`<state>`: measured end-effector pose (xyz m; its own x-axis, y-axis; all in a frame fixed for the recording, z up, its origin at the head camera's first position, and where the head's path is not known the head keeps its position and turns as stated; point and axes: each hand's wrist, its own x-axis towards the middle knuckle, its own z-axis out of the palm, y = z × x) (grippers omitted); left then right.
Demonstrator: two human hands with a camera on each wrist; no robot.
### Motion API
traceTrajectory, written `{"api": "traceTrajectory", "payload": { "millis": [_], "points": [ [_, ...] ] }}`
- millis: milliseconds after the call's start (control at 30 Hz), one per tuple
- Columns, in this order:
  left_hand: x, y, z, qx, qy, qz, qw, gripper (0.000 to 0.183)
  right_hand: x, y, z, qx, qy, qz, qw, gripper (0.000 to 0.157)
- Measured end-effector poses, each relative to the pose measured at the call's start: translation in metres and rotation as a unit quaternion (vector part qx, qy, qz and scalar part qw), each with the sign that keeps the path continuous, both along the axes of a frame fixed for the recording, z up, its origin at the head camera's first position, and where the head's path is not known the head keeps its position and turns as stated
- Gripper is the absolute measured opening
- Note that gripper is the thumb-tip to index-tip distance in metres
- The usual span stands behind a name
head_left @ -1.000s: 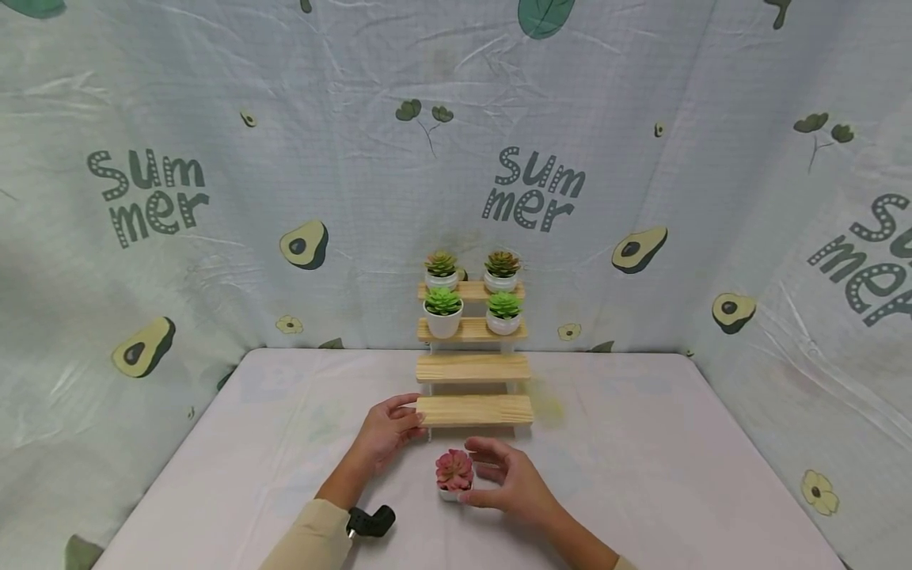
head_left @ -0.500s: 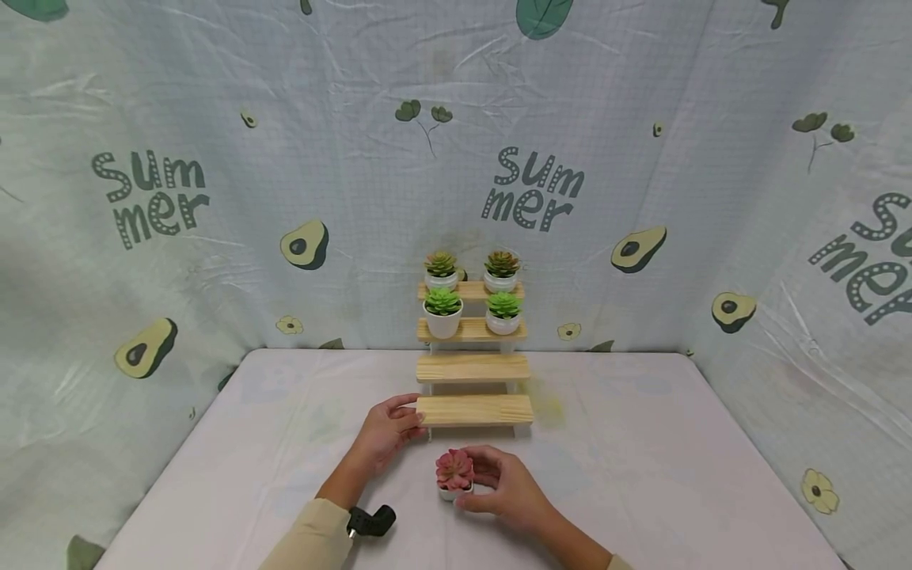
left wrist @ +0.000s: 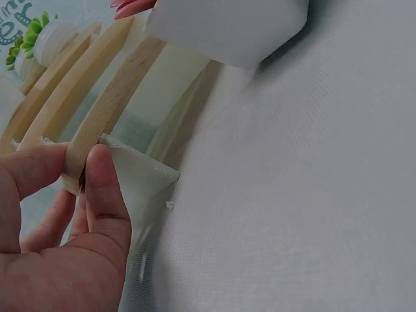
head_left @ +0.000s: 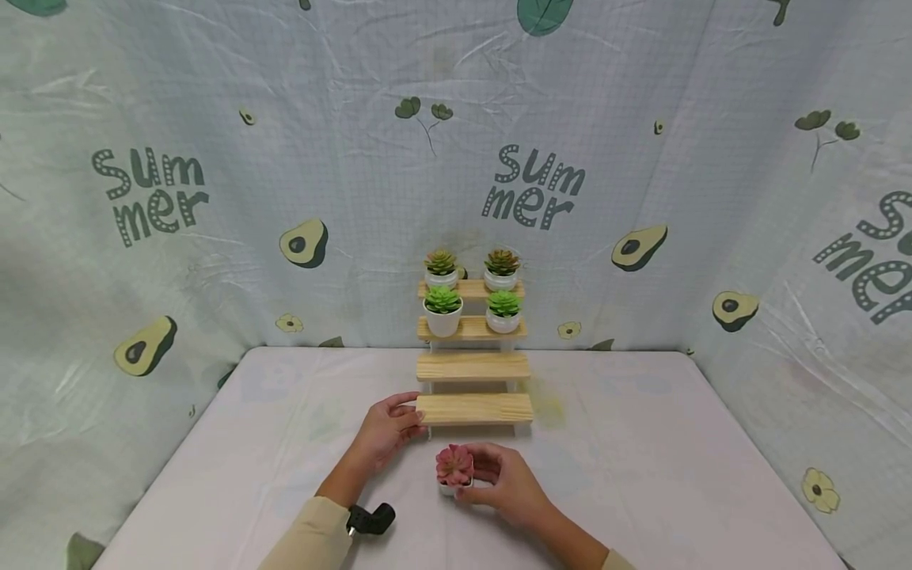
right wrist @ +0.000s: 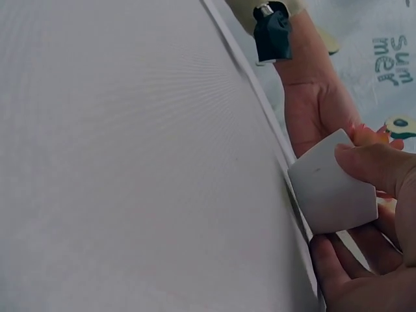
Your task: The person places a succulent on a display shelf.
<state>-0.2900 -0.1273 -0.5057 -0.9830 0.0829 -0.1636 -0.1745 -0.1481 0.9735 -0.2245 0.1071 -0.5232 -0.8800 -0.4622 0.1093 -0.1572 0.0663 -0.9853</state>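
Observation:
At the left end of the lowest step of a wooden tiered plant stand (head_left: 474,408), my left hand (head_left: 387,431) pinches the board between thumb and fingers, as the left wrist view shows close up. My right hand (head_left: 507,483) holds a pink succulent (head_left: 454,465) by its white angular pot (right wrist: 335,185). The thumb lies on one side of that pot and fingers are on the other. This plant is just in front of the stand, near the table surface; whether its base touches the cloth I cannot tell.
Two green succulents (head_left: 443,310) in white pots stand on the second step from the top. Two more, one reddish-green (head_left: 502,269), are on the top step. A printed curtain (head_left: 370,174) hangs behind the white-covered table (head_left: 641,459).
My right hand has drawn its fingers in from around the pink succulent and now grips the pot. My left hand stays on the lowest step.

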Motion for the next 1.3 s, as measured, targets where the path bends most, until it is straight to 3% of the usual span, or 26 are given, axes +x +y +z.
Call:
{"api": "traceTrajectory", "payload": {
  "millis": [367, 733, 1033, 1300],
  "points": [
    [0.000, 0.000, 0.001, 0.004, 0.001, -0.002, 1.0000, 0.046, -0.013, 0.000, 0.011, 0.013, 0.011, -0.015, 1.000, 0.057],
    [-0.001, -0.001, 0.002, -0.002, -0.006, -0.002, 1.0000, 0.047, -0.028, -0.003, 0.034, -0.009, 0.023, -0.034, 0.999, 0.059],
    [0.000, -0.002, 0.001, 0.001, -0.007, -0.007, 1.0000, 0.046, -0.050, -0.007, 0.046, 0.000, 0.049, -0.056, 0.997, 0.059],
    [0.001, -0.002, 0.001, -0.004, -0.011, -0.007, 0.9999, 0.047, -0.059, -0.014, 0.066, -0.002, 0.043, -0.064, 0.997, 0.059]
  ]
}}
